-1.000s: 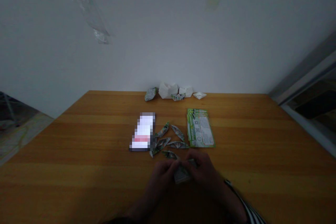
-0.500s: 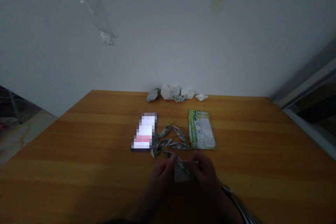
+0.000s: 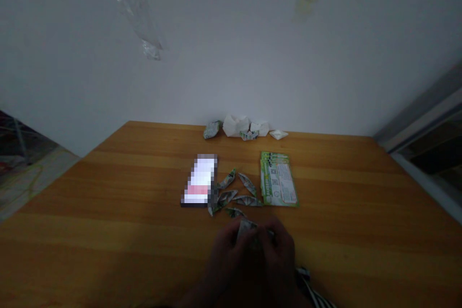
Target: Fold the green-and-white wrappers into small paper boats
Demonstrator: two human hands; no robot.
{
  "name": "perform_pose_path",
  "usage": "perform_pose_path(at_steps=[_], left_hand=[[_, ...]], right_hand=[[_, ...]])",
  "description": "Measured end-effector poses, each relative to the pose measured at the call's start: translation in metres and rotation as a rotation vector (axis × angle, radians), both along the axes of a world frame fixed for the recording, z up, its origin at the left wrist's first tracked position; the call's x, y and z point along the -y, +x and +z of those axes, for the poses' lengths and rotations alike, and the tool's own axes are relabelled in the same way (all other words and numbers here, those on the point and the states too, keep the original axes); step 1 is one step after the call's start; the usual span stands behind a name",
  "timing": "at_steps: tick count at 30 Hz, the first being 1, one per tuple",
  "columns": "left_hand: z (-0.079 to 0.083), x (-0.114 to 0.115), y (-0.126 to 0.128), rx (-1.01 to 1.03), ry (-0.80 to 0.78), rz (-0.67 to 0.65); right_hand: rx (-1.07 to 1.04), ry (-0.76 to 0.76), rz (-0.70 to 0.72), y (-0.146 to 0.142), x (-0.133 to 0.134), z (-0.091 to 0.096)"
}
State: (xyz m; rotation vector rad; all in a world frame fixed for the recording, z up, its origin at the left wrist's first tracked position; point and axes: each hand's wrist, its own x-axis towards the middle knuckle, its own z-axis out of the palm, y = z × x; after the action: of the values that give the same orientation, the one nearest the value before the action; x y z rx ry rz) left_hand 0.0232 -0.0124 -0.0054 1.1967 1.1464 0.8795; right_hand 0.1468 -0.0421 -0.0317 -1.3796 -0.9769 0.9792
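Folded papers (image 3: 248, 200) lie between phone (image 3: 200, 178) (left) and leaflets (image 3: 279, 180) — all on the table (image 3: 346, 202).

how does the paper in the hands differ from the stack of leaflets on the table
The held paper is in the left hand and right hand, while the leaflet stack lies on the table. The held paper looks folded and small; the leaflet stack is flat and larger. The held paper is partly covered; the leaflet stack's top face shows fully. Both are paper.
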Motion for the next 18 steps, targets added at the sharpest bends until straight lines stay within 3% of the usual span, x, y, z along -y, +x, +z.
perform_pose_path(at_steps=[5,11,13,18], left_hand=[[-0.001,-0.003,-0.004,-0.088,0.118,0.085],[-0.003,-0.009,-0.014,-0.268,0.217,-0.023],[-0.004,-0.009,-0.014,-0.262,0.219,-0.058],[-0.002,-0.011,-0.014,-0.116,0.000,-0.063]], right_hand=[[-0.022,0.044,0.114,0.000,-0.002,0.004],[0.347,0.078,0.434,0.021,-0.015,0.017],[0.378,0.084,0.534,0.027,-0.018,0.020],[0.319,0.049,0.400,0.029,-0.021,0.011]])
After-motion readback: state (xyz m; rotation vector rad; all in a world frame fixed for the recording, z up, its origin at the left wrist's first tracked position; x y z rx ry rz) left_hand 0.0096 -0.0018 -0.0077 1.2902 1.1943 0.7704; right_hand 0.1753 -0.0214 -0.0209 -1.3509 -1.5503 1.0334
